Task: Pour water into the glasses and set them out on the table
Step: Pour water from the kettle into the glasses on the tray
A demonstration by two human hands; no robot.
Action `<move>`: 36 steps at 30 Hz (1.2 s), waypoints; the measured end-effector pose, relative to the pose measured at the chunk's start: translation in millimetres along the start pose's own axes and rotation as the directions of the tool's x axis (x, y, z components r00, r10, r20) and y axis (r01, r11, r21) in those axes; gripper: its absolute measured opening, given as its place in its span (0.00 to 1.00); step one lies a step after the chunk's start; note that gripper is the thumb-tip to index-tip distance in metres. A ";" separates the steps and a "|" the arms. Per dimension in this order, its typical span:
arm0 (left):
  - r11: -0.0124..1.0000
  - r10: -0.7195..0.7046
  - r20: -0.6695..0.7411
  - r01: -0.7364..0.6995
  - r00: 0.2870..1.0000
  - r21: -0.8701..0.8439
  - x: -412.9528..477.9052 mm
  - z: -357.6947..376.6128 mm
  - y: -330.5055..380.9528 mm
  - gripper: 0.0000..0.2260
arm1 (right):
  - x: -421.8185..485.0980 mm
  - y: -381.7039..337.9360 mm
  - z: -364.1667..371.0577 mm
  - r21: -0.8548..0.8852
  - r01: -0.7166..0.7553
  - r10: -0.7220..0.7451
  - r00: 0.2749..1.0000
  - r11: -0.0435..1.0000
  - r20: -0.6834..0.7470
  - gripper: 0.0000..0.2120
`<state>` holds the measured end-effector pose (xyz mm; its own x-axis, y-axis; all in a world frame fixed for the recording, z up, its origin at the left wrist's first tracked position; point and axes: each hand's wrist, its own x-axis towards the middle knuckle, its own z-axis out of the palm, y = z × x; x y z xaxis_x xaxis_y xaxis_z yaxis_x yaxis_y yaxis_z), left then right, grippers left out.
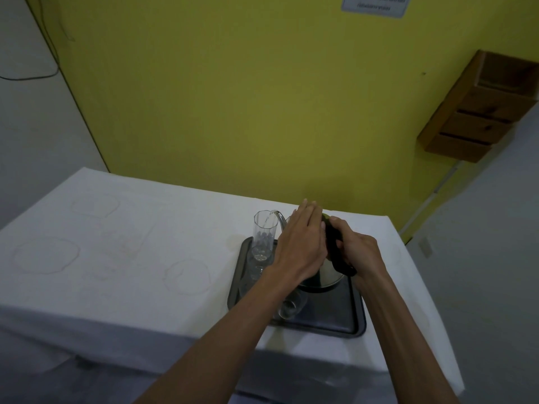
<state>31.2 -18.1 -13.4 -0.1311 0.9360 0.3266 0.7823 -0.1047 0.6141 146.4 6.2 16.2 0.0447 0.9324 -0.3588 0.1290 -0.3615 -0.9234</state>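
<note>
A steel kettle (328, 275) with a black handle is tilted left over a dark tray (335, 319). My right hand (360, 250) grips the handle. My left hand (302, 243) lies flat on the kettle's lid, fingers straight. Water runs from the thin spout (280, 217) into a tall clear glass (264, 234) standing at the tray's far left corner. A second clear glass (290, 307) stands on the tray under my left forearm, partly hidden. Another glass shape shows faintly just in front of the tall one.
The tray sits on a table under a white cloth (131, 243) with faint ring marks. A yellow wall (248, 97) rises behind the table. A wooden rack (478, 109) hangs on the wall at right. The table's right edge drops to a grey floor.
</note>
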 end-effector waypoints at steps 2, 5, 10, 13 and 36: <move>1.000 0.026 -0.014 -0.026 1.000 0.000 0.3 -1.5 2.8 0.21 | -1.2 -0.7 -1.2 0.025 0.004 -0.004 1.000 1.000 -0.002 0.23; 0.997 0.082 -0.063 -0.081 0.995 0.008 0.9 -3.1 7.5 0.21 | -5.3 -1.5 -4.6 0.079 -0.008 0.008 1.000 0.997 -0.002 0.17; 0.991 0.130 -0.121 -0.130 0.984 0.007 -3.0 -3.0 17.6 0.20 | -13.1 -5.2 -16.2 0.093 0.013 -0.011 1.000 0.996 -0.016 0.16; 0.993 0.119 -0.133 -0.121 0.984 -0.007 -9.0 -0.8 22.0 0.20 | -14.2 -6.9 -22.6 0.053 0.040 -0.039 0.999 0.998 -0.007 0.15; 0.998 -0.044 -0.109 0.039 0.993 -0.052 -44.2 15.0 21.4 0.26 | -17.3 -3.3 -31.2 -0.245 0.033 -0.024 0.999 0.969 0.039 0.23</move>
<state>62.8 -56.7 -25.4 -0.2310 0.8976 0.3753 0.7440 -0.0856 0.6626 176.1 -8.6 29.7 0.0025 0.9399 -0.3413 0.3695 -0.3180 -0.8731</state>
